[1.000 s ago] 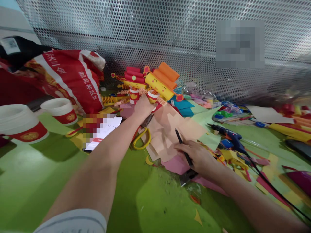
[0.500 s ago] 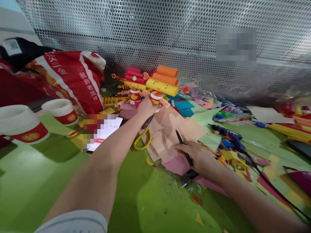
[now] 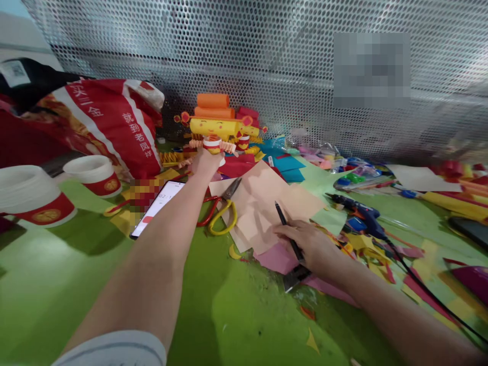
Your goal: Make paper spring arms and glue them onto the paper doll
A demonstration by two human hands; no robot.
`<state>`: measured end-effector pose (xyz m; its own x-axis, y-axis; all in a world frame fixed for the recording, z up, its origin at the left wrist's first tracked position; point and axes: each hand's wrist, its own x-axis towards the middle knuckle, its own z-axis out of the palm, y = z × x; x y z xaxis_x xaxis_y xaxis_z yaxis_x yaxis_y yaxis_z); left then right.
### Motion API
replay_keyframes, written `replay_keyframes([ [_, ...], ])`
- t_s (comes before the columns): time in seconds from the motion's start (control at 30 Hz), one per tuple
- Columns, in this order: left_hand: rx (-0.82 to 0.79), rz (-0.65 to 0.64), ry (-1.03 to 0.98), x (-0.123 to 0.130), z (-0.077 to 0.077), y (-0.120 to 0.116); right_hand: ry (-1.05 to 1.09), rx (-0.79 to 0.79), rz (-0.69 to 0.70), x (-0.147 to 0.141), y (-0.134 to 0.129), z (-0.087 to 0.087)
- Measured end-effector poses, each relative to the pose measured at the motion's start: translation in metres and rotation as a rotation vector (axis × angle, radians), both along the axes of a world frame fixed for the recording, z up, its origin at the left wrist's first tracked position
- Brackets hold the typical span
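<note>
My left hand (image 3: 206, 163) reaches to the back and grips the cup base of a paper figure (image 3: 213, 128) with a yellow smiling face and orange rolls on top. Behind it, to the right, stands a second paper figure (image 3: 247, 116) with dark red rolls, partly hidden. A black pen (image 3: 284, 221) is held in my right hand (image 3: 305, 244), which rests over peach paper (image 3: 263, 203) and pink paper (image 3: 277, 258). Scissors with red and yellow handles (image 3: 223, 216) lie left of the peach paper, their blades partly over it.
A phone (image 3: 162, 195) lies beside my left forearm. White-and-red paper cups (image 3: 36, 195) and a red bag (image 3: 110, 122) are at the left. At the right are a glue gun (image 3: 358, 213) with its cable and many paper scraps (image 3: 375, 251). A perforated metal panel (image 3: 247, 56) rises behind.
My left hand has moved left with the orange-topped figure, which now stands in front of and left of the dark red one. The scissors are more exposed. My right hand has stayed in place.
</note>
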<state>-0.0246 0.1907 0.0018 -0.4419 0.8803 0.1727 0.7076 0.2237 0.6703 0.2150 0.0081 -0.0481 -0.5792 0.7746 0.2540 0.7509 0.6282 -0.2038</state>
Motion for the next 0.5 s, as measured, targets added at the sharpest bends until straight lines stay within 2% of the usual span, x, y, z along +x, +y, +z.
replay_keyframes([
  [0.17, -0.054, 0.125, -0.026, -0.016, 0.002, 0.003, 0.003, 0.012, -0.005, 0.0, 0.0, 0.0],
  [0.33, 0.0, 0.098, 0.074, -0.016, 0.001, 0.001, 0.007, 0.04, 0.013, -0.001, 0.0, 0.001],
  [0.5, -0.07, 0.155, 0.01, -0.02, 0.0, 0.005, 0.011, 0.04, 0.001, -0.001, 0.0, 0.001],
])
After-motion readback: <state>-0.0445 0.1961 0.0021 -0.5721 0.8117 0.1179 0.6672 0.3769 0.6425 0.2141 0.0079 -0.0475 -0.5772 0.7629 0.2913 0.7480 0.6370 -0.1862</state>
